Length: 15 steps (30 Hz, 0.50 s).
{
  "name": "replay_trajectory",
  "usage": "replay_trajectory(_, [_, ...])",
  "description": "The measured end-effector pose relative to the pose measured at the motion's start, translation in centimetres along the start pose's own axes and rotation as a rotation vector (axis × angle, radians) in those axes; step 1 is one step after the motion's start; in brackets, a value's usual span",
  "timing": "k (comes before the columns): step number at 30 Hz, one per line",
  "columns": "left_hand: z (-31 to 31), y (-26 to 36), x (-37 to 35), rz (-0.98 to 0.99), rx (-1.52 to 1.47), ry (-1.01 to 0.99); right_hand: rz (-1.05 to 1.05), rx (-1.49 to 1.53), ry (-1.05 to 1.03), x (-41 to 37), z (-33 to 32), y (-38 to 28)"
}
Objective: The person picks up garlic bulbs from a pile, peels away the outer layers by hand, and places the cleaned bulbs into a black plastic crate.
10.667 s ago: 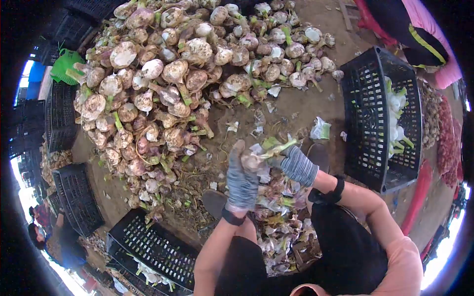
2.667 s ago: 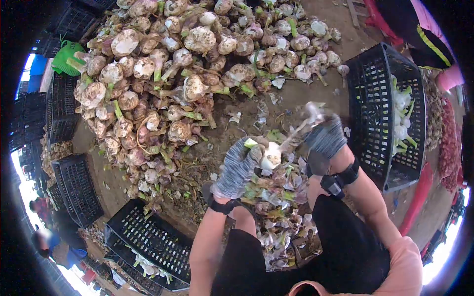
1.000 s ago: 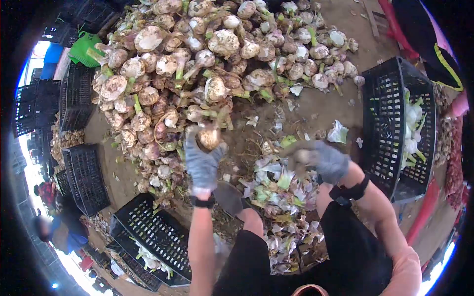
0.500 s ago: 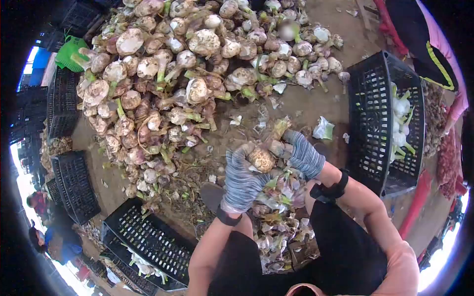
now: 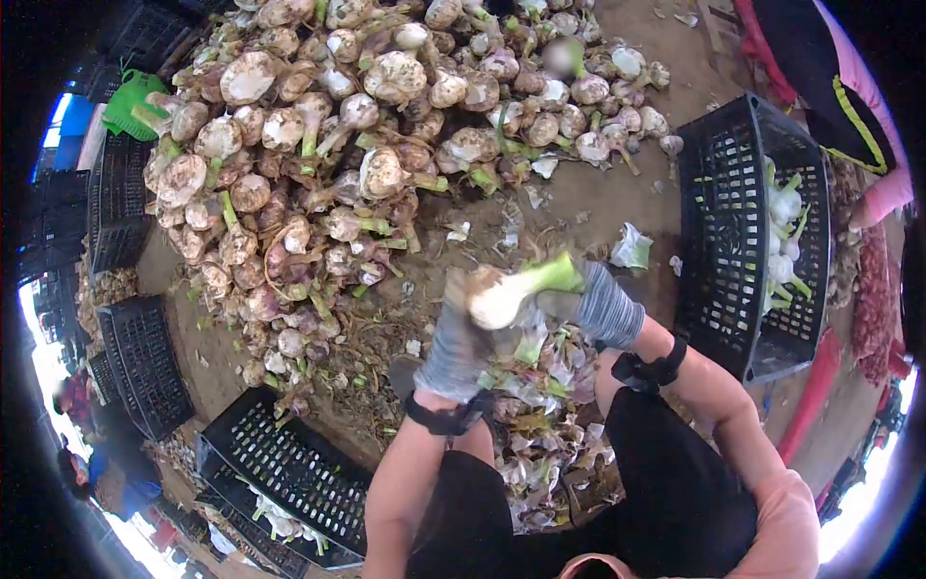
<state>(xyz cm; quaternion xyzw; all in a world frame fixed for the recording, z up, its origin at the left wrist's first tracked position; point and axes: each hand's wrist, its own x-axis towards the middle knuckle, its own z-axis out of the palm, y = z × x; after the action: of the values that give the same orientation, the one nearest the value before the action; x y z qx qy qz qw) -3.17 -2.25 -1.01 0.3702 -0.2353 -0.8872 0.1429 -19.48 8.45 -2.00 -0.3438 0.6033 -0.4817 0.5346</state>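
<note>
Both my hands wear grey striped gloves. My left hand point(image 5: 455, 343) and my right hand point(image 5: 598, 307) together hold one garlic bulb point(image 5: 497, 301) with a green stalk that points right. Its bulb end looks white and partly stripped of skin. Beneath my hands, between my knees, lies a heap of peeled skins and green scraps point(image 5: 545, 425). A big pile of dirty unpeeled garlic bulbs point(image 5: 338, 145) covers the ground in front of me, just beyond my left hand.
A black crate point(image 5: 719, 222) with clean white bulbs stands tilted at my right. Another black crate point(image 5: 289, 473) with a few bulbs lies at lower left, and more crates point(image 5: 145, 362) stack at the far left. Another person's pink sleeve point(image 5: 873, 106) is at top right.
The bulb between my hands has lost its dirty outer skin and now shows white with a green stalk. Earlier my left hand fetched it from the pile.
</note>
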Motion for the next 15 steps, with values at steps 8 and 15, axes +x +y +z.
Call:
replay_trajectory(8, [-1.9,0.6,1.4,-0.08,0.209,0.063,0.12,0.155,-0.06,-0.3,0.4,-0.4])
replay_trajectory(15, [1.8,2.1,-1.0,0.663,1.212,0.023,-0.11,0.248,0.119,-0.3,1.7,-0.8])
